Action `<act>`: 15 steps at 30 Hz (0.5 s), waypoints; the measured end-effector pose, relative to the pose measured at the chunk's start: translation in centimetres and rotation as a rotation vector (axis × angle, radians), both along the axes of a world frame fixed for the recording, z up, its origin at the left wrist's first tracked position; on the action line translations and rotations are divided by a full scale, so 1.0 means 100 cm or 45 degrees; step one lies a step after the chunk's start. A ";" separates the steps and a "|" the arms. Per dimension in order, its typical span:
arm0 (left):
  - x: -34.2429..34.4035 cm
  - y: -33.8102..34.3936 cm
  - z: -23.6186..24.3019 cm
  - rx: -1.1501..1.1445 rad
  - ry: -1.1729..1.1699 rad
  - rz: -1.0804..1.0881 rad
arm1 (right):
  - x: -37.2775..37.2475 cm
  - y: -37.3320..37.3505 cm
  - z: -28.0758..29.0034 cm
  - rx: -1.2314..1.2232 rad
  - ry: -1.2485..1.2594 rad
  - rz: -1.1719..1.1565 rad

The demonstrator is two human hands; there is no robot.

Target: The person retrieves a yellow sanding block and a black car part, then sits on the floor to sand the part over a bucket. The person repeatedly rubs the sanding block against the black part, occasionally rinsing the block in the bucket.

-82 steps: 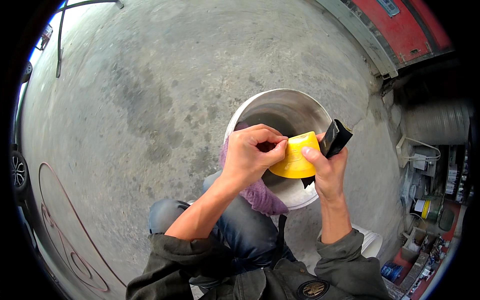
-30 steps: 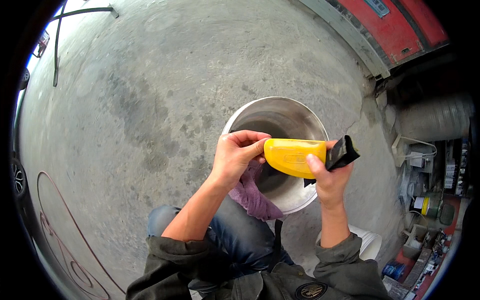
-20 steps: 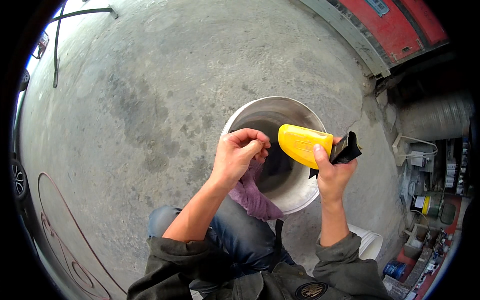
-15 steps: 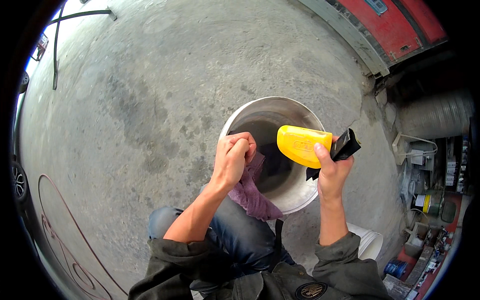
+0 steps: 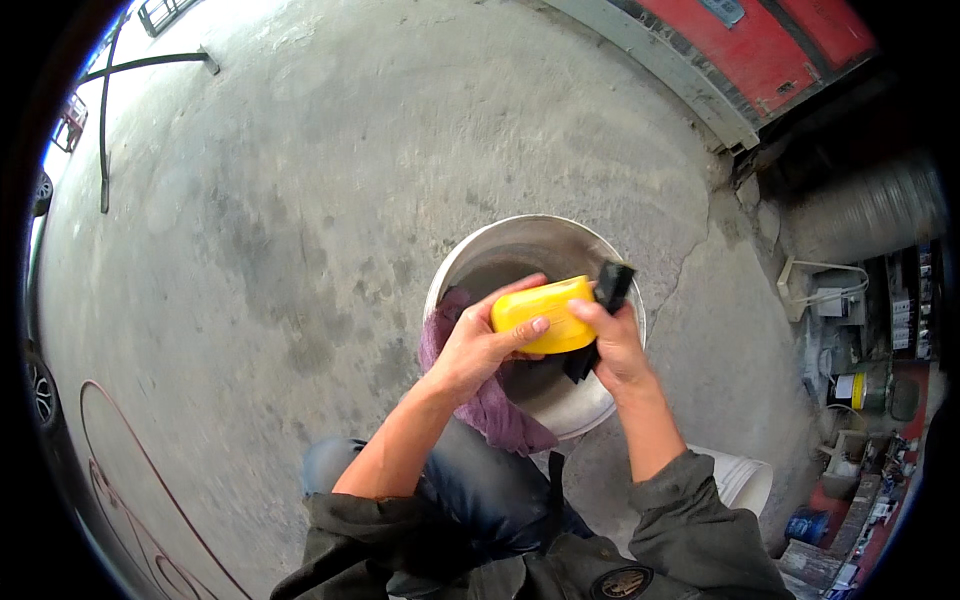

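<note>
My left hand [image 5: 482, 345] grips the left end of a yellow plastic block [image 5: 536, 310] with rounded ends. My right hand [image 5: 616, 345] holds the block's right end along with a folded black sheet [image 5: 613, 287], whose lower part hangs beneath the block. Both hands are over a white bucket [image 5: 588, 412], whose inside is dark toward the bottom. A purple cloth [image 5: 505, 422] drapes over the bucket's left side, just below my left hand. The far side of the block and several of my fingertips are hidden.
Around the bucket is concrete floor [image 5: 250, 250]. A red hose [image 5: 143, 465] lies at left, near car wheels [image 5: 42, 390]; metal bars [image 5: 150, 62] are at upper left. A red panel [image 5: 760, 50] is at upper right, cluttered shelving [image 5: 870, 450] at right, another white bucket [image 5: 742, 480] behind my right forearm.
Half a second ago my left hand was curled apart from the yellow block; it now grips it. The block and my right hand have moved left and down. The view has shifted slightly.
</note>
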State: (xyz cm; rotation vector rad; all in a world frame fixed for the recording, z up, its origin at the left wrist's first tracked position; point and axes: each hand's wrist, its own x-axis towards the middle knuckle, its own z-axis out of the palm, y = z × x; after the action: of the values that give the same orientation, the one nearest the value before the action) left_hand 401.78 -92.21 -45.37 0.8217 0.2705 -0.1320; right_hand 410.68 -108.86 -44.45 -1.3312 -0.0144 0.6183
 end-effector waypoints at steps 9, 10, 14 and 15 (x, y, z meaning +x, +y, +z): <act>-0.009 0.017 -0.010 0.051 0.099 0.323 | 0.041 0.040 -0.121 -0.384 0.252 0.451; -0.006 0.014 -0.008 0.059 0.088 0.303 | 0.047 0.031 -0.162 -0.521 0.165 0.545; -0.006 0.014 -0.003 -0.020 0.082 0.341 | 0.057 0.004 -0.285 -1.017 -0.164 0.944; -0.003 0.012 -0.005 -0.046 0.048 0.326 | 0.065 -0.014 -0.310 -1.215 -0.320 1.008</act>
State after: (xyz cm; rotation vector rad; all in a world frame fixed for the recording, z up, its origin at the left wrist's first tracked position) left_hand 401.46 -91.05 -45.83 0.7424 0.4052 0.0875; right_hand 417.22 -110.26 -75.42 -2.3524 -0.5285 1.1981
